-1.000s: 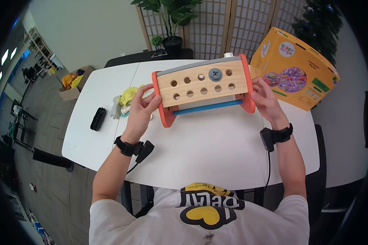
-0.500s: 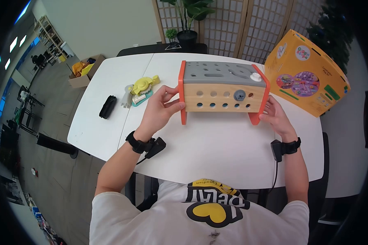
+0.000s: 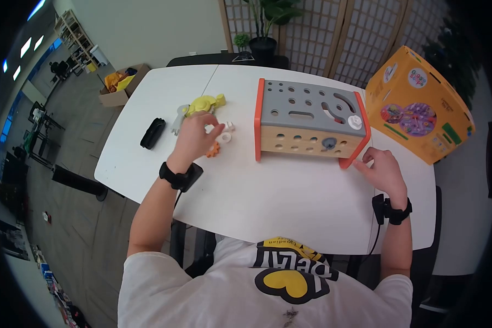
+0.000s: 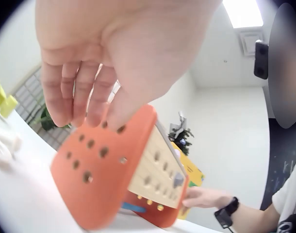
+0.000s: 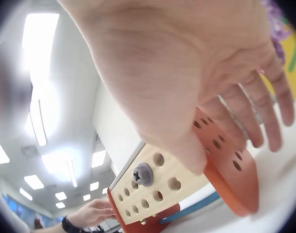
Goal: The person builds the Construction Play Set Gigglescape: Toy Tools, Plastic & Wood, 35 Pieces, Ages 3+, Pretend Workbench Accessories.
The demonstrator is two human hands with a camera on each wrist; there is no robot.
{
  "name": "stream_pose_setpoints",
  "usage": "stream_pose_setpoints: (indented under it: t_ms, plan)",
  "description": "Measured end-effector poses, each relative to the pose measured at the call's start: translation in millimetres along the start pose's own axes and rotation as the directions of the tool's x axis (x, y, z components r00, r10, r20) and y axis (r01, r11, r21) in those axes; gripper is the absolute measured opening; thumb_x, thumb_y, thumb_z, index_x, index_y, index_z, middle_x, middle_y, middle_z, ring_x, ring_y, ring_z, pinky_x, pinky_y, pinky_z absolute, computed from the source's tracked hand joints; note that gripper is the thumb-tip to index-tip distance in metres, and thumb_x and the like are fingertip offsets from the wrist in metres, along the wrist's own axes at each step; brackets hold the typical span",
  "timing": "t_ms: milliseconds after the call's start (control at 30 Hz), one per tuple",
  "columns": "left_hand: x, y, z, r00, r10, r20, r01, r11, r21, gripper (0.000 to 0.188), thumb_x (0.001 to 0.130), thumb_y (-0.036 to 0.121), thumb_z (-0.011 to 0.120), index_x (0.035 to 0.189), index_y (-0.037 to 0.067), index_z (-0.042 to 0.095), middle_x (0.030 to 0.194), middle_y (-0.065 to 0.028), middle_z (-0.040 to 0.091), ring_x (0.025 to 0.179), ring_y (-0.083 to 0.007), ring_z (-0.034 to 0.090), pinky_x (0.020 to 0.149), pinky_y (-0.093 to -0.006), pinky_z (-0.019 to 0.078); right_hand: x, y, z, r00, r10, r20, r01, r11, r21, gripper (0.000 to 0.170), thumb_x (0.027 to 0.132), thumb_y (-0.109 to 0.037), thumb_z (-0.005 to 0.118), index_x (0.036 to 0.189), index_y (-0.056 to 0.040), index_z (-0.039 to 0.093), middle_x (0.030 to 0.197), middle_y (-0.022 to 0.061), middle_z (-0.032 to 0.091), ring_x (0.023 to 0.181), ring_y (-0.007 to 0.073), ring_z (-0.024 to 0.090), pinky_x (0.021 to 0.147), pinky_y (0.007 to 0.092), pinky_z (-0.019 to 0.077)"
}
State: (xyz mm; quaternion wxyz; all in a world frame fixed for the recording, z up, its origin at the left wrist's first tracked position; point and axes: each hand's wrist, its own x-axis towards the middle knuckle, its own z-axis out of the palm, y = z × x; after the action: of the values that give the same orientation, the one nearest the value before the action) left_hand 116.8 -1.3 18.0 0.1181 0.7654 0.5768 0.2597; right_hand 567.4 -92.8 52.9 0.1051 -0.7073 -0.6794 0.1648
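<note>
- Currently, a toy workbench (image 3: 311, 123) stands upright on the white desk (image 3: 246, 202), right of the middle, its grey top and pale wooden front both dotted with holes.
- Orange side panels close off its two ends; the left panel (image 4: 109, 179) and the right panel (image 5: 242, 194) both have holes too, and a blue rod (image 5: 196, 208) runs low between them.
- Set in the wooden front is a grey screw (image 3: 328, 144), and a white knob (image 3: 355, 121) sits at the right end of the top.
- The left hand (image 3: 195, 139) hovers left of the workbench, over the small parts, fingers loosely bent and thumb spread from them; nothing shows in its hold.
- Beside and under that hand lie white parts (image 3: 229, 127) and an orange gear (image 3: 213, 150), with a yellow toy piece (image 3: 204, 104) and a grey piece (image 3: 179, 117) just beyond, partly covered by it.
- The right hand (image 3: 385, 172) is at the lower front corner of the right panel, fingers relaxed and grasping nothing; whether the thumb touches the panel, I cannot tell.
- Farther left lies a black case (image 3: 153, 133).
- A yellow box (image 3: 415, 131) with printed pictures stands tilted just right of the workbench.
</note>
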Motion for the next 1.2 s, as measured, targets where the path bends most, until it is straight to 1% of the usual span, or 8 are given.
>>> stream_pose_setpoints:
  t_ms: [133,233,333,467,533,833,933,1200]
  plan:
    - [4.7,-60.8,-2.3,0.993,0.054,-0.106,-0.012,0.931,0.364,0.023,0.086,0.017,0.077,0.103,0.001,0.075,0.095,-0.0162,0.073,0.094,-0.034,0.065,0.083,-0.0439,0.0557,-4.0,-27.5,-3.7,0.988,-0.081,0.132,0.098,0.987,-0.13,0.041,0.087,-0.043,0.075,0.082,-0.0026,0.071,0.078,0.0128,0.073,0.075,0.0334,0.072,0.071,0.0407,0.0559]
    - [6.5,-75.8,-1.1,1.0,-0.014,-0.025,0.024,0.893,0.45,0.019,0.086,0.014,0.076,0.1,0.002,0.074,0.088,-0.0154,0.072,0.097,-0.0329,0.064,0.083,-0.0448,0.0554,-10.2,-68.3,1.6,0.928,-0.209,0.309,0.287,0.929,-0.234,0.039,0.089,-0.043,0.072,0.082,-0.0042,0.071,0.076,0.0123,0.072,0.076,0.0335,0.072,0.071,0.0414,0.0559]
    - [11.0,-89.9,6.7,0.996,-0.089,-0.026,0.091,0.895,0.436,0.014,0.085,0.011,0.074,0.095,0.003,0.073,0.088,-0.0158,0.073,0.098,-0.0331,0.065,0.082,-0.0453,0.0553,-5.0,-102.5,28.5,0.82,-0.491,0.294,0.532,0.843,-0.078,0.041,0.091,-0.043,0.07,0.093,-0.0017,0.07,0.081,0.0164,0.072,0.082,0.0353,0.072,0.075,0.0461,0.0561]
    - [5.3,-85.5,6.5,0.996,-0.056,-0.063,0.077,0.913,0.4,0.013,0.08,0.008,0.076,0.09,0.002,0.071,0.091,-0.015,0.073,0.093,-0.0331,0.067,0.081,-0.0437,0.0562,13.3,-159.7,79.8,0.662,-0.718,0.216,0.724,0.687,0.064,0.044,0.095,-0.033,0.068,0.121,0.0023,0.066,0.11,0.02,0.07,0.102,0.0361,0.068,0.091,0.045,0.0547]
    - [-0.1,-77.9,0.8,0.996,-0.049,-0.069,0.07,0.93,0.361,0.015,0.079,0.008,0.076,0.092,0.002,0.07,0.093,-0.0153,0.072,0.09,-0.0334,0.068,0.079,-0.0433,0.0562,22.8,-188.7,99.6,0.645,-0.705,0.295,0.72,0.69,0.073,0.047,0.095,-0.028,0.067,0.128,0.005,0.062,0.121,0.0212,0.065,0.112,0.0353,0.065,0.093,0.0439,0.0544]
    - [-22.9,-54.3,-23.1,0.969,-0.021,-0.246,0.02,1.0,-0.006,0.029,0.077,0.007,0.082,0.102,0.0,0.07,0.09,-0.0125,0.067,0.077,-0.0238,0.068,0.072,-0.0333,0.0581,71.3,-253.5,200.5,0.52,-0.85,-0.084,0.821,0.525,-0.224,0.043,0.093,-0.015,0.066,0.123,0.0137,0.06,0.115,0.0236,0.059,0.106,0.0331,0.061,0.091,0.0378,0.0534]
    - [-27.5,-45.6,-28.1,0.964,-0.02,-0.264,0.011,0.999,-0.032,0.028,0.078,0.006,0.082,0.102,-0.001,0.07,0.092,-0.0118,0.067,0.077,-0.0208,0.069,0.072,-0.0315,0.0589,73.8,-255.5,204.3,0.566,-0.821,0.075,0.799,0.525,-0.293,0.032,0.09,-0.01,0.065,0.115,0.0108,0.062,0.114,0.0222,0.06,0.105,0.0311,0.059,0.092,0.0369,0.0523]
    - [-37.1,-21.4,-36.0,0.953,-0.01,-0.304,-0.042,0.986,-0.161,0.024,0.077,0.001,0.08,0.097,-0.002,0.067,0.096,-0.0115,0.065,0.08,-0.02,0.069,0.075,-0.0299,0.0599,76.1,-248.4,215.2,0.559,-0.825,-0.079,0.777,0.554,-0.299,0.027,0.088,-0.009,0.066,0.114,0.0007,0.066,0.108,0.0138,0.062,0.104,0.0288,0.061,0.092,0.0375,0.0518]
